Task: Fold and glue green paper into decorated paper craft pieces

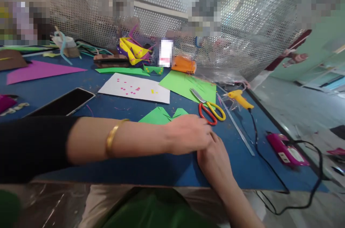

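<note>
My left hand (188, 135), with a gold bangle on its wrist, reaches across to the right. Its fingers are bent and lie against my right hand (215, 154). Both sets of fingers look curled together low over the table; whatever is between them is hidden. Behind my left wrist shows a folded or cut piece of green paper (155, 115) with a notched top edge, its lower part covered by my arm. Just beyond my hands lie scissors (206, 104) with one red and one yellow handle, the blades resting on a light green sheet (185, 84).
On the blue table (129, 170) a white sheet (134, 89) carries small pink and yellow bits. A phone (64, 102) lies left. To the right are a yellow glue gun (239, 98), a clear glue stick (239, 132) and a magenta power strip (287, 150) with black cable. Paper masks (134, 51) sit behind.
</note>
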Demonstrator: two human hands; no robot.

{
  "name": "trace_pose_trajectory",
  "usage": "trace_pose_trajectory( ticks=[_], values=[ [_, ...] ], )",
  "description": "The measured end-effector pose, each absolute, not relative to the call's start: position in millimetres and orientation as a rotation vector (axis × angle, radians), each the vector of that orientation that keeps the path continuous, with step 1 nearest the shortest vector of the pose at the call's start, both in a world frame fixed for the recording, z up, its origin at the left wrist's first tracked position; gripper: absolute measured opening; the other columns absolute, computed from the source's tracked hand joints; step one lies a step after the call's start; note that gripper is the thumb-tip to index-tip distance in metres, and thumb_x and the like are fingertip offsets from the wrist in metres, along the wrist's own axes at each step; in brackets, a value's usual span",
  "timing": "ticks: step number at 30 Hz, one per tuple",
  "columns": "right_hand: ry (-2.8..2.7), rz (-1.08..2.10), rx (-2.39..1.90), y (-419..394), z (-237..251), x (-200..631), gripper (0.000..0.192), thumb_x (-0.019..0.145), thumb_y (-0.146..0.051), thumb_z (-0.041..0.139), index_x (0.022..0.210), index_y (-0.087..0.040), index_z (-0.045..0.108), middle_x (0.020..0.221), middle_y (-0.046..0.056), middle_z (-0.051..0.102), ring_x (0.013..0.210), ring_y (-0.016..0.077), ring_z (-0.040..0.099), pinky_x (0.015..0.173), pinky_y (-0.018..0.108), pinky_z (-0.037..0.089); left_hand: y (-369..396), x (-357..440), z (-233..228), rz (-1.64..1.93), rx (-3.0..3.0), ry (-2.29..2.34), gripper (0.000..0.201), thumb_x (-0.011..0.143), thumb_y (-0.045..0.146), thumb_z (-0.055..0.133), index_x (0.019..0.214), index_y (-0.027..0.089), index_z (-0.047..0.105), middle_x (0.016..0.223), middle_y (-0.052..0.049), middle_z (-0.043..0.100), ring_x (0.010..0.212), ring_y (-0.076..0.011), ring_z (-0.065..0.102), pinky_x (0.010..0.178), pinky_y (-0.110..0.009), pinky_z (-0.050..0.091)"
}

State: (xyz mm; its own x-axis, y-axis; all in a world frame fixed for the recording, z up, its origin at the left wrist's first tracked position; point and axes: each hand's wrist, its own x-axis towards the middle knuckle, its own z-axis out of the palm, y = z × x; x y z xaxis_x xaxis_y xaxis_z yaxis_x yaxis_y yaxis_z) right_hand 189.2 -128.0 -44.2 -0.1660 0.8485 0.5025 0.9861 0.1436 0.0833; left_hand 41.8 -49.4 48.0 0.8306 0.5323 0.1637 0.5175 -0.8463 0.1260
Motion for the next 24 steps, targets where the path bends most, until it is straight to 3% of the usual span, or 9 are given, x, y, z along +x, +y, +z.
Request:
trace_pose_trajectory(
  ticks=[1, 3, 5, 7, 11, 16, 21, 24],
  values=[
    [-2.136, -0.536, -1.766, -127.9, -41.1, 187.3, 0.04, 0.091, -0.008, 0.044, 0.121, -0.013, 0.07, 0.118, 0.016, 0.068, 0.113, 0.0282, 0.058, 0.089, 0.041, 0.052, -35.9, 25.3, 42.8, 0.225, 3.011, 0.582, 0.01, 0.09, 0.029, 0.068, 0.097, 0.024, 0.072, 0.105, -0.001, 0.072, 0.101, -0.0169, 0.065, 0.09, -0.029, 0.053],
    [-2.163, -0.485, -1.765, -127.5, -36.5, 185.0, 0.041, 0.09, -0.005, 0.045, 0.125, -0.009, 0.067, 0.122, 0.016, 0.067, 0.115, 0.0284, 0.057, 0.092, 0.041, 0.053, -15.0, -4.2, 31.0, 0.144, 3.128, 0.158, 0.02, 0.093, 0.016, 0.056, 0.101, 0.021, 0.073, 0.103, -0.007, 0.075, 0.098, -0.0204, 0.066, 0.087, -0.034, 0.053],
    [-2.174, -0.457, -1.774, -127.4, -33.9, 184.3, 0.043, 0.092, -0.005, 0.043, 0.129, -0.006, 0.064, 0.125, 0.018, 0.066, 0.116, 0.0293, 0.056, 0.093, 0.042, 0.053, -4.4, -25.5, 18.0, 0.224, 3.135, 0.079, 0.029, 0.099, 0.019, 0.045, 0.109, 0.021, 0.071, 0.106, -0.008, 0.075, 0.094, -0.0216, 0.067, 0.084, -0.035, 0.052],
    [-2.169, -0.442, -1.787, -127.8, -32.6, 184.2, 0.042, 0.093, -0.006, 0.042, 0.129, -0.006, 0.064, 0.126, 0.018, 0.065, 0.118, 0.0295, 0.055, 0.094, 0.043, 0.053, -1.2, -37.2, 6.4, 0.373, 3.101, -0.029, 0.03, 0.1, 0.028, 0.047, 0.118, 0.018, 0.068, 0.112, -0.009, 0.075, 0.095, -0.021, 0.067, 0.082, -0.034, 0.052],
    [-2.173, -0.396, -1.81, -128.7, -30.7, 184.2, 0.044, 0.094, -0.005, 0.039, 0.13, -0.006, 0.063, 0.127, 0.018, 0.064, 0.119, 0.0284, 0.054, 0.098, 0.044, 0.053, 1.4, -40.6, -3.3, 0.454, 3.019, -0.088, 0.04, 0.097, 0.038, 0.056, 0.126, 0.012, 0.064, 0.127, -0.012, 0.07, 0.098, -0.0229, 0.066, 0.088, -0.034, 0.051],
    [-2.155, -0.323, -1.816, -130.1, -28.8, 187.5, 0.047, 0.092, -0.004, 0.038, 0.134, -0.01, 0.06, 0.13, 0.015, 0.064, 0.121, 0.0266, 0.056, 0.099, 0.045, 0.053, 9.0, -38.4, -4.0, 0.428, 2.917, -0.063, 0.049, 0.099, 0.041, 0.051, 0.133, 0.007, 0.06, 0.135, -0.015, 0.065, 0.097, -0.0263, 0.065, 0.089, -0.038, 0.051],
    [-2.063, -0.361, -1.748, -134.4, -22.2, 179.9, 0.06, 0.09, -0.003, 0.037, 0.15, -0.002, 0.035, 0.133, 0.018, 0.064, 0.125, 0.0249, 0.058, 0.1, 0.046, 0.052, 10.7, -37.6, -6.1, 0.365, 2.869, -0.083, 0.054, 0.1, 0.043, 0.046, 0.137, 0.004, 0.056, 0.139, -0.017, 0.062, 0.096, -0.0284, 0.063, 0.088, -0.041, 0.05],
    [-2.168, -0.363, -1.625, -134.2, -17.6, 164.0, 0.055, 0.089, -0.004, 0.04, 0.144, 0.0, 0.043, 0.13, 0.018, 0.066, 0.125, 0.025, 0.059, 0.103, 0.044, 0.051, 10.0, -36.0, -5.8, 0.341, 2.871, -0.067, 0.054, 0.1, 0.042, 0.047, 0.138, 0.004, 0.055, 0.139, -0.016, 0.061, 0.095, -0.0281, 0.063, 0.088, -0.04, 0.05]
  ],
)
